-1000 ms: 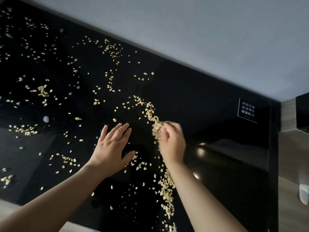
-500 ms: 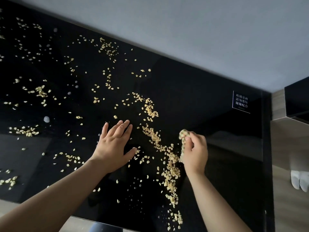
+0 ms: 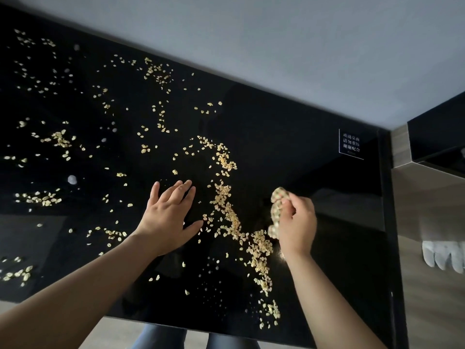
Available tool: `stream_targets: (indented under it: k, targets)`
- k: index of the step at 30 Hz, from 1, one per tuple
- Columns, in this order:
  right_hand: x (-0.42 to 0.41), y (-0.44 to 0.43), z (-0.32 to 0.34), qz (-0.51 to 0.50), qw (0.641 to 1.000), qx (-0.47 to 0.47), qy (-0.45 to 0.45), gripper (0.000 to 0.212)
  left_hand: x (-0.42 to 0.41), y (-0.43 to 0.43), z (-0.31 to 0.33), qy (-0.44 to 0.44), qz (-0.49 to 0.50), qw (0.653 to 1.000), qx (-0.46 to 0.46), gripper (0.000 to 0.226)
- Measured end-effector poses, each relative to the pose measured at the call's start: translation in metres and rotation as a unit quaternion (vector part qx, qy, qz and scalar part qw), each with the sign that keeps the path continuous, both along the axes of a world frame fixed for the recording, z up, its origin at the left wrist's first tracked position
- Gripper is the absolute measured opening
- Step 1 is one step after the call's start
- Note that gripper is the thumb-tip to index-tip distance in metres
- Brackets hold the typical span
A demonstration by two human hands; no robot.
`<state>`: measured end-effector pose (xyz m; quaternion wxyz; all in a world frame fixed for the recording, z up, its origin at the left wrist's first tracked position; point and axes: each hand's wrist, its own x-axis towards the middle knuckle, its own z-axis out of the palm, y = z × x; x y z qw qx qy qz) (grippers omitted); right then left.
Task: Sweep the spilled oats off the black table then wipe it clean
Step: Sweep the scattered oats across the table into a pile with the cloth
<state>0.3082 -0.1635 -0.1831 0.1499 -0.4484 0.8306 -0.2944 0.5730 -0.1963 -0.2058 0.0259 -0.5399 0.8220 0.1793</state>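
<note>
Pale oat flakes lie scattered over the glossy black table, thickest in a band running from the middle down toward the near edge. My left hand rests flat on the table with straight fingers, just left of that band. My right hand is right of the band and grips a small bunched cloth with a pale speckled pattern, held against the right side of the oat band.
Loose clusters of oats cover the left half of the table. A small white label with printed characters sits near the far right corner. Wooden furniture stands to the right of the table. A grey wall runs behind.
My right hand with the cloth has moved right and toward me, leaving a band of oats on its left. My left hand has stayed flat in place.
</note>
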Motion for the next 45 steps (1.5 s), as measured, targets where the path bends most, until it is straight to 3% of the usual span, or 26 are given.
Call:
stream_targets:
  k: [5, 10, 15, 20, 25, 31, 35, 40, 45]
  targets:
    - [0.017, 0.02, -0.02, 0.003, 0.999, 0.043, 0.012, 0.025, 0.005, 0.014, 0.001, -0.004, 0.001, 1.0, 0.003, 0.095]
    - [0.054, 0.021, -0.015, 0.176, 0.981, 0.055, -0.054, 0.026, 0.006, 0.03, 0.009, 0.014, 0.026, 0.999, 0.031, 0.1]
    - [0.016, 0.039, 0.009, 0.079, 0.996, -0.03, -0.034, 0.023, 0.007, 0.065, 0.022, 0.039, 0.039, 0.998, 0.026, 0.095]
    - [-0.027, 0.076, -0.001, 0.03, 1.0, 0.008, -0.004, 0.023, 0.002, 0.108, 0.019, 0.004, 0.053, 0.998, 0.038, 0.098]
    - [0.006, 0.079, -0.026, 0.057, 0.998, 0.017, -0.005, 0.023, 0.0, 0.122, 0.01, -0.027, 0.078, 0.996, 0.04, 0.101]
    - [0.049, 0.057, -0.015, 0.208, 0.974, 0.045, -0.074, 0.026, 0.006, 0.124, 0.005, -0.03, 0.085, 0.995, 0.047, 0.095]
    - [0.016, 0.075, 0.004, 0.142, 0.988, -0.039, -0.04, 0.022, 0.002, 0.124, 0.008, -0.013, 0.096, 0.994, 0.052, 0.086]
    - [-0.018, 0.113, -0.009, 0.042, 0.999, 0.021, -0.002, 0.024, 0.0, 0.124, 0.011, -0.002, 0.096, 0.994, 0.057, 0.086]
    - [0.024, 0.112, -0.022, 0.092, 0.995, 0.027, -0.002, 0.024, 0.003, 0.123, 0.013, -0.029, 0.083, 0.994, 0.065, 0.086]
